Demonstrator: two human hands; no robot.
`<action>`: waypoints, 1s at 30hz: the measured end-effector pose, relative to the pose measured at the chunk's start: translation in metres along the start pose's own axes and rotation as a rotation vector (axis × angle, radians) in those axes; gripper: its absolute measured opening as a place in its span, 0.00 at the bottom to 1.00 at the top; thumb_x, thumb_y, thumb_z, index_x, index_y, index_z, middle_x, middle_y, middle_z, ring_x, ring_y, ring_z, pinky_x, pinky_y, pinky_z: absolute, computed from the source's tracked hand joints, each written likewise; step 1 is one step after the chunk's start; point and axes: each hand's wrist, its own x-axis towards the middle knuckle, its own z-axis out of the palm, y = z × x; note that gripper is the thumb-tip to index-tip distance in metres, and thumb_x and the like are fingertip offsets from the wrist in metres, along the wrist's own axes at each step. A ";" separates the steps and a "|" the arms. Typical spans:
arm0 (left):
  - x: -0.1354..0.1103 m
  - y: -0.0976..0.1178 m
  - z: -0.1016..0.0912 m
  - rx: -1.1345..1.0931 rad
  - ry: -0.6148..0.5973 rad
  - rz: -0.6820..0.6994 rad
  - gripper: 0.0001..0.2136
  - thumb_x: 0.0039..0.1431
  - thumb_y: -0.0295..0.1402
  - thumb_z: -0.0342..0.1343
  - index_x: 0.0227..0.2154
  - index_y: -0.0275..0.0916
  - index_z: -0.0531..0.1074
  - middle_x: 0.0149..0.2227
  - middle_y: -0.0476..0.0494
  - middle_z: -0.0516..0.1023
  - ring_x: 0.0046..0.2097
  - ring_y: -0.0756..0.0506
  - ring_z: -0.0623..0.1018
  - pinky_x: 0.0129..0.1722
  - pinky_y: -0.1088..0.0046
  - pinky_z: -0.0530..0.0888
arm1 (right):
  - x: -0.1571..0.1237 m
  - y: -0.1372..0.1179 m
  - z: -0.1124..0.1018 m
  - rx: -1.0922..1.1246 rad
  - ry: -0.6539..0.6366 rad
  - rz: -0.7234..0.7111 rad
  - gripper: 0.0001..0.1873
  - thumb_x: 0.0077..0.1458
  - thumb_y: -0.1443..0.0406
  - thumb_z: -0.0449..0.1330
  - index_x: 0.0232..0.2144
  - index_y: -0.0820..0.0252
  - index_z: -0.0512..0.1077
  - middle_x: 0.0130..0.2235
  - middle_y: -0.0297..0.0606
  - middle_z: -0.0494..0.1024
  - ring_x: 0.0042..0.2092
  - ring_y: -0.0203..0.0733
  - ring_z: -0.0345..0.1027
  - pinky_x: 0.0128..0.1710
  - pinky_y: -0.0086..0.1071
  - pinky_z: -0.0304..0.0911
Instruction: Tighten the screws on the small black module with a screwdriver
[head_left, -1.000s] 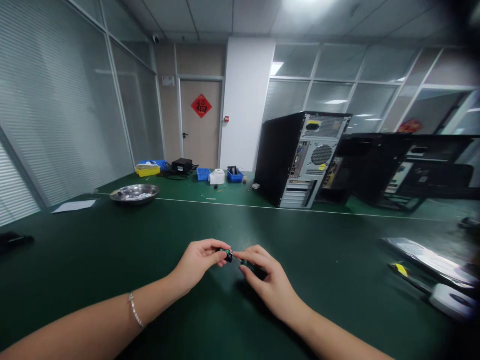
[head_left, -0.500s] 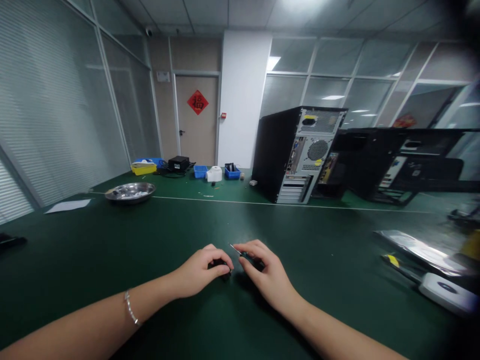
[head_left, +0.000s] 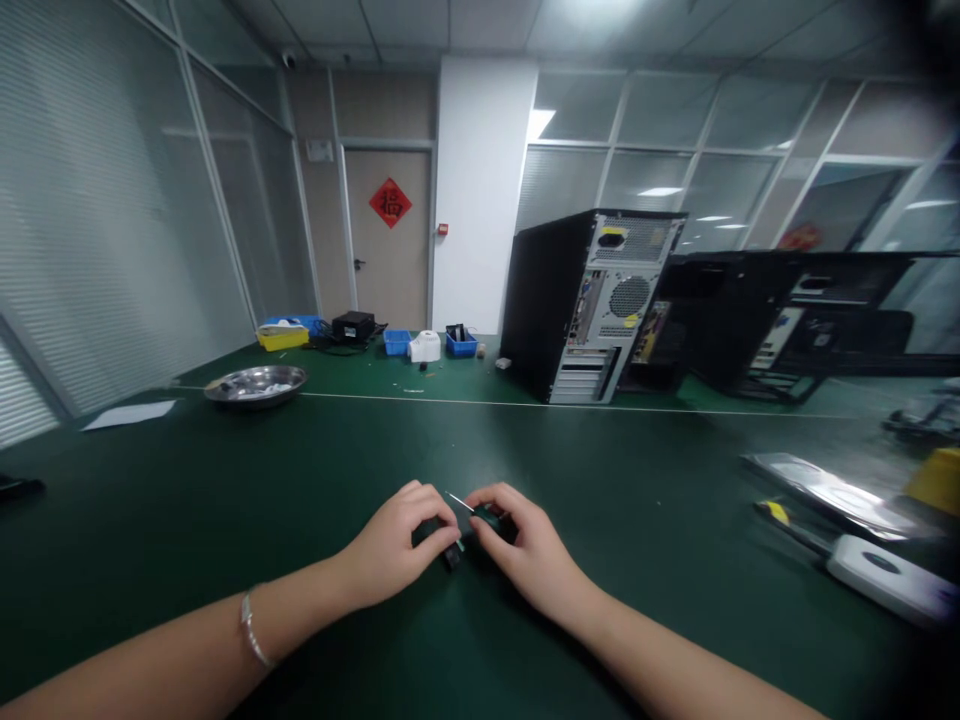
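Both hands meet low over the green table point(head_left: 225, 500), near its front edge. My left hand point(head_left: 397, 545) is closed in a pinch on a small black part with a green tip point(head_left: 453, 552). My right hand point(head_left: 521, 550) is closed around a thin tool with a dark handle and a bright metal shaft point(head_left: 457, 501) that sticks out up and to the left between the two hands. The fingers hide most of both items. A bracelet sits on my left wrist.
A black computer tower point(head_left: 581, 305) stands at the back, with a second open case point(head_left: 787, 320) to its right. A metal bowl point(head_left: 255, 384) and a sheet of paper point(head_left: 129, 413) lie at the left. Blue bins point(head_left: 460, 343) sit far back. A white box point(head_left: 889, 577) and a screwdriver point(head_left: 787, 525) lie at the right.
Both hands have come down closer to the table and a little nearer to me. The metal shaft now shows between them, and the black part sits lower in my left fingers.
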 end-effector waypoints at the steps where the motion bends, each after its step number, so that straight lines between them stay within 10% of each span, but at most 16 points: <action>1: -0.001 0.001 0.000 0.041 0.018 -0.012 0.08 0.60 0.38 0.53 0.30 0.41 0.73 0.32 0.44 0.74 0.38 0.43 0.70 0.39 0.68 0.65 | 0.000 0.000 0.000 0.000 -0.011 0.000 0.07 0.55 0.69 0.56 0.36 0.58 0.73 0.34 0.35 0.75 0.36 0.38 0.67 0.37 0.30 0.62; 9: -0.004 0.005 0.004 0.215 -0.097 -0.048 0.12 0.50 0.40 0.61 0.33 0.40 0.66 0.35 0.45 0.69 0.37 0.42 0.68 0.38 0.66 0.66 | -0.003 0.006 0.000 -0.109 -0.114 -0.003 0.16 0.46 0.76 0.54 0.38 0.57 0.70 0.36 0.34 0.75 0.37 0.39 0.68 0.38 0.30 0.62; 30: 0.005 -0.016 0.003 -0.462 0.068 -0.261 0.15 0.52 0.29 0.56 0.44 0.37 0.70 0.42 0.42 0.74 0.45 0.44 0.75 0.50 0.64 0.70 | -0.003 -0.003 -0.003 -0.246 -0.240 0.115 0.09 0.49 0.65 0.63 0.36 0.57 0.72 0.32 0.34 0.76 0.33 0.40 0.67 0.35 0.32 0.60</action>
